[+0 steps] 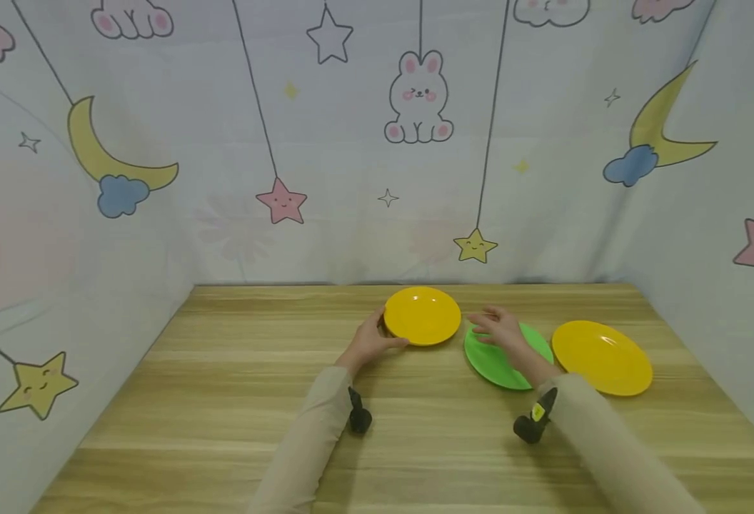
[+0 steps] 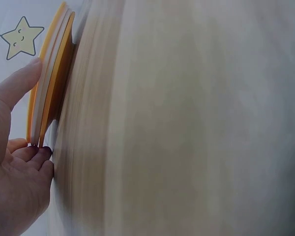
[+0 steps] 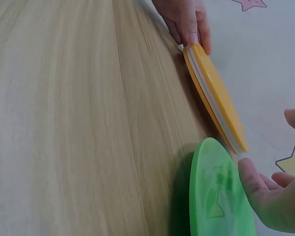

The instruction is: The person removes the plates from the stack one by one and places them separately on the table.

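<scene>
Left of and slightly beyond the green plate sits a round yellow-and-white plate stack — my left hand grips its left edge; my right hand, fingers relaxed, hovers above the green plate.

A green plate, a white-banded yellow stack at its 10 o'clock and a yellow plate at its 3, brightens a brown wood-grain table before star-patterned white cloth.
</scene>
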`<state>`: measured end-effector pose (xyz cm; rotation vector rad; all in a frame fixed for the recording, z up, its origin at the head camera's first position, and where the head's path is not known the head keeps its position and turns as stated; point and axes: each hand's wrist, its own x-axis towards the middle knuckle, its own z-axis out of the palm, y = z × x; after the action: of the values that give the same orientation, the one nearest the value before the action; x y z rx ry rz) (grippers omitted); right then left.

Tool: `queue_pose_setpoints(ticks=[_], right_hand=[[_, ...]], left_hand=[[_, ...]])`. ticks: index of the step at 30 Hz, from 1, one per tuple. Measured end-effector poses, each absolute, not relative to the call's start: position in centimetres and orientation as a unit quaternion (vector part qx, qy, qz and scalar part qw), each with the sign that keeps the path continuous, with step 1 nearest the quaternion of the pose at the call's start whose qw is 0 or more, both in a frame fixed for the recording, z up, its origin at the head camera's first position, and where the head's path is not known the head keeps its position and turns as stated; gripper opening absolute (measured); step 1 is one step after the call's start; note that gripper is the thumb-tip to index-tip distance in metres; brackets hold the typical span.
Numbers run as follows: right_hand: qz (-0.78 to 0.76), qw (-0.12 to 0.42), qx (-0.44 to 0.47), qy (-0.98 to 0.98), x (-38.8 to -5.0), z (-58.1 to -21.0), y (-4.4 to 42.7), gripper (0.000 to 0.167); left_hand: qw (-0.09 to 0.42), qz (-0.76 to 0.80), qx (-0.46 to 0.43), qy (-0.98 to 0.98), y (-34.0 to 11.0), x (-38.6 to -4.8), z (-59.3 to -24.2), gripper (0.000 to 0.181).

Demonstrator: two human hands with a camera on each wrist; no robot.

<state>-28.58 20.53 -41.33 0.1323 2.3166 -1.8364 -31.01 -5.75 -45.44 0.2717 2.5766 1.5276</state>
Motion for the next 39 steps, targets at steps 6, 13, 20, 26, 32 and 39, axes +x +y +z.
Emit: queue_pose_setpoints(ticks=[6,13,20,26,32,39], right_hand=[[-0.616,0.089,0.05,0.781,-29.4,-41.9,19.7,0.071],[-0.618,0.081,0.054,0.78,-29.7,-42.1,18.5,0.071],[-0.615,0.074,0.07,0.782,-30.0,-42.1,17.7,0.072],[-0.577,0.062,0.082,0.81,-30.2,-42.3,17.1,0.067],[-0.545,0.043,0.081,0.833,-30.7,-42.6,16.4,0.055],[-0.515,0.018,0.052,0.856,-30.8,-43.0,16.2,0.051]], left_hand=[[0.066,0.508,0.091,0.854,-6.0,-31.0,-45.5,0.09],[0.065,0.509,0.092,0.853,-6.0,-30.9,-45.6,0.089],[0.061,0.51,0.098,0.852,-5.9,-30.9,-45.7,0.088],[0.062,0.51,0.102,0.852,-5.9,-31.1,-45.7,0.089],[0.063,0.509,0.103,0.852,-5.8,-31.1,-45.6,0.089],[0.065,0.503,0.093,0.857,-5.7,-31.1,-45.6,0.089]])
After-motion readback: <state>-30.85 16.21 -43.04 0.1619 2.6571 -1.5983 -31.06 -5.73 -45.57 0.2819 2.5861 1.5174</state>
